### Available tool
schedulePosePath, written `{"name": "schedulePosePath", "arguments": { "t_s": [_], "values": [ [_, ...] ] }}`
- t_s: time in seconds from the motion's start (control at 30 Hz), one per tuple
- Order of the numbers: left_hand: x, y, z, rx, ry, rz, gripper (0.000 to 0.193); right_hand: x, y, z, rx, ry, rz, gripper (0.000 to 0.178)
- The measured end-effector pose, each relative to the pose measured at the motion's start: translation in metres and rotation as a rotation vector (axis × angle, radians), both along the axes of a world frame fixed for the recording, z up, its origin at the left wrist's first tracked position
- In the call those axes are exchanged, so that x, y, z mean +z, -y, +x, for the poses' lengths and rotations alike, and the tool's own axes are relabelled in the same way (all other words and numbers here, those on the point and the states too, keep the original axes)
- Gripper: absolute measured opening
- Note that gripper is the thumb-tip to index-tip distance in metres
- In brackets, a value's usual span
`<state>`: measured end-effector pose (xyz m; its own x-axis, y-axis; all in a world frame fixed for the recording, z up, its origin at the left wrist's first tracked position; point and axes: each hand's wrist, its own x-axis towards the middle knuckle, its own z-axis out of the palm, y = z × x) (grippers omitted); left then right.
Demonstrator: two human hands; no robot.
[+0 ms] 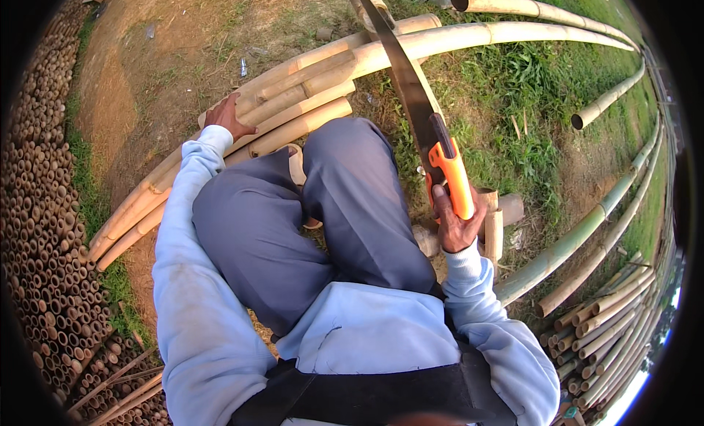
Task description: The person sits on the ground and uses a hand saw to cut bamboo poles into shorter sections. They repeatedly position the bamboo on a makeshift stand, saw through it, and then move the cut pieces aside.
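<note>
My right hand (pixel 460 219) is closed round the orange handle of a handsaw (pixel 416 96). The saw's long dark blade points up and away, crossing in front of a pale bamboo pole. Over to the left, my left hand (pixel 232 119) grips the top of a bamboo pole (pixel 293 96), thumb on the near side and fingers over the far side. Several more cut bamboo poles (pixel 308 121) lie alongside it, close to my bent knees. The saw's teeth are apart from the pole that my left hand holds.
Short bamboo pieces (pixel 493 235) stand and lie beside my right hand. A green bamboo pole (pixel 565 257) runs off to the right, with a pile of poles (pixel 609 323) at the lower right. Stacked bamboo (pixel 44 228) lines the left side. Grass (pixel 528 118) covers the ground ahead.
</note>
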<state>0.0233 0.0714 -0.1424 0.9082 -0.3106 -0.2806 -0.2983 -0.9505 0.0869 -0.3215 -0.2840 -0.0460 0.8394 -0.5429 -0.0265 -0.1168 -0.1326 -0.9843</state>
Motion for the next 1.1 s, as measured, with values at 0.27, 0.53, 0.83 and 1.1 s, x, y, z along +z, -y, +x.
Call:
{"name": "schedulePosePath", "arguments": {
  "t_s": [0.27,0.53,0.83,1.1],
  "values": [
    [-0.001,-0.002,0.002,0.039,-0.057,-0.007,0.097,-0.024,-0.011,0.030,0.149,-0.076,-0.081,0.024],
    [0.004,0.002,0.000,0.067,-0.070,-0.003,0.097,-0.034,-0.010,0.047,0.229,-0.119,-0.166,0.023],
    [0.005,0.003,-0.002,0.064,-0.077,-0.037,0.091,0.006,-0.014,-0.012,0.254,-0.157,-0.183,0.018],
    [0.000,-0.001,-0.001,0.042,-0.003,-0.034,0.088,-0.072,-0.006,0.097,0.213,0.011,-0.157,0.025]
  ]
}}
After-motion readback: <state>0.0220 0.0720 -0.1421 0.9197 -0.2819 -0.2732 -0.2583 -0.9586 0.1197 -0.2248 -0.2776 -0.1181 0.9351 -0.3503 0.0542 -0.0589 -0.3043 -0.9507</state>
